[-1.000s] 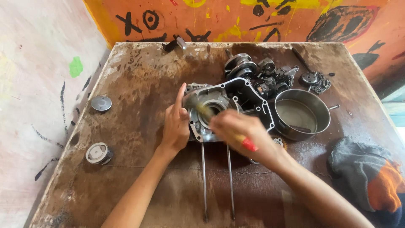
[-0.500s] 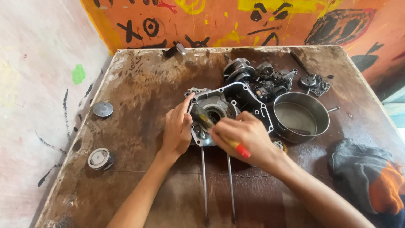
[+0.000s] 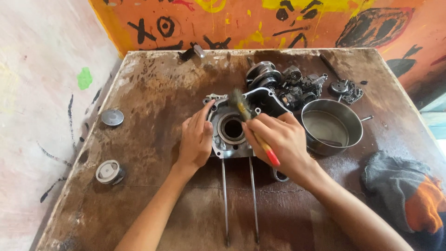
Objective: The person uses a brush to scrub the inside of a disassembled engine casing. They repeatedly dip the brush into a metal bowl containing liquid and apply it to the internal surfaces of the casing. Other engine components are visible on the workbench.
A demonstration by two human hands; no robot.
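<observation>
A grey metal engine case [image 3: 232, 130], stained with dark grease and pierced by a round bore, is laid flat near the middle of the worn brown table [image 3: 153, 93]. Two thin steel studs [image 3: 239, 200] are seen running from its near edge toward the camera. The case is steadied at its left rim by the left hand [image 3: 195, 139], whose fingers are spread flat against it, gripping nothing. A paintbrush [image 3: 253, 130] with a yellow-and-red handle is clasped in the closed fingers of the right hand [image 3: 281, 142], its bristles held above the case's far edge. Just right of the case a steel bowl [image 3: 332, 128] is set; dark engine parts [image 3: 288, 86] are piled beyond it.
</observation>
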